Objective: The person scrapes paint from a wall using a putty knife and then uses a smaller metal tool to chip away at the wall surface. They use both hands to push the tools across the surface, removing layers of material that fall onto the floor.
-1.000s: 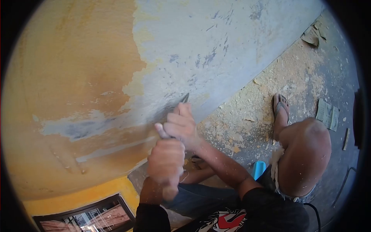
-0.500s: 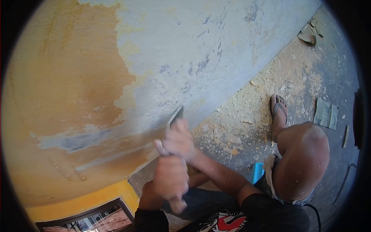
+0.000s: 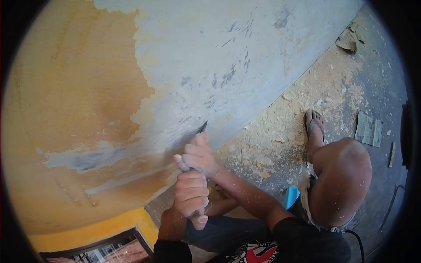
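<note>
My right hand is closed around the front of a scraper, close behind its blade. Only the narrow metal blade shows, its tip against or very near the wall; contact is hard to tell. Just below, my left hand wraps the rear of the same tool, fingers closed and thumb pointing down. Most of the handle is hidden by both fists. Around the blade the wall is pale and scuffed with grey marks, while orange-yellow paint covers its left part with a ragged edge.
Paint flakes litter the floor along the wall base. My sandalled foot stands among them. Nearby are a folded paper, a small stick and a blue object. Larger peeled pieces lie farther off.
Both hands, blurred by motion before, now look sharp and have shifted slightly, still gripping the scraper. The blade shows narrower than before. The wall looks much the same.
</note>
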### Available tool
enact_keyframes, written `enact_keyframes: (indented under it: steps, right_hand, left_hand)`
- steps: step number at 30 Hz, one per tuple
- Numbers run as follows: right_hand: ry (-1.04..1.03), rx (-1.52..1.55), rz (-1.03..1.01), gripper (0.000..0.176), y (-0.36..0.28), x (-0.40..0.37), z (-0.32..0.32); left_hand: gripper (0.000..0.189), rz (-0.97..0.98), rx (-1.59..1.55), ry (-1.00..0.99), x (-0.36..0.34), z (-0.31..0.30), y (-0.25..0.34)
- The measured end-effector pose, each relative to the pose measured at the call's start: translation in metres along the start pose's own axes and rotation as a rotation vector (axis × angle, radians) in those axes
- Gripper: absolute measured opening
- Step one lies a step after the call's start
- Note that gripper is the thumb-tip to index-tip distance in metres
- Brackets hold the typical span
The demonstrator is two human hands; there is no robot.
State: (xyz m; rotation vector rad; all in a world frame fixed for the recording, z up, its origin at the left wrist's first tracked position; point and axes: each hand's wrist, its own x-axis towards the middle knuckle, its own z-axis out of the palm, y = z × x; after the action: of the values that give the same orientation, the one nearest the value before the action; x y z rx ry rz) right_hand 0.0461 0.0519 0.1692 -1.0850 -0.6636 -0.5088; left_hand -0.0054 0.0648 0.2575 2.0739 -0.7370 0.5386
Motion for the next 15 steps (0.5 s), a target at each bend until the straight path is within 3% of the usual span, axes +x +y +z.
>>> enact_keyframes:
  steps: [4, 6, 7, 8, 10, 14, 15]
  right_hand:
    - [0.026, -0.01, 0.038, 0.042, -0.009, 0.002, 0.001]
    - [-0.063, -0.114, 0.041, 0.033, 0.0, -0.012, 0.005]
    - [-0.051, -0.052, 0.173, 0.031, 0.009, -0.013, 0.008]
    - [-0.043, -0.061, 0.154, 0.031, 0.01, -0.015, 0.006]
    - [-0.012, -0.026, 0.098, 0.04, -0.007, -0.016, -0.004]
    - [-0.048, -0.074, 0.052, 0.04, 0.0, -0.007, 0.001]
    - [-0.039, -0.071, 0.076, 0.04, 0.0, -0.004, 0.0]
  left_hand:
    - [0.041, 0.067, 0.099, -0.042, -0.013, -0.004, 0.003]
    - [0.04, -0.046, 0.194, 0.147, -0.022, -0.001, 0.001]
    - [0.038, -0.296, 0.055, 0.143, -0.02, -0.009, -0.002]
    - [0.038, -0.275, 0.05, 0.138, -0.016, -0.008, -0.003]
    - [0.043, -0.021, 0.079, -0.115, -0.013, -0.002, 0.005]
    - [0.05, -0.074, 0.026, 0.068, -0.014, -0.007, -0.008]
    - [0.05, -0.074, -0.046, 0.018, -0.01, -0.012, -0.008]
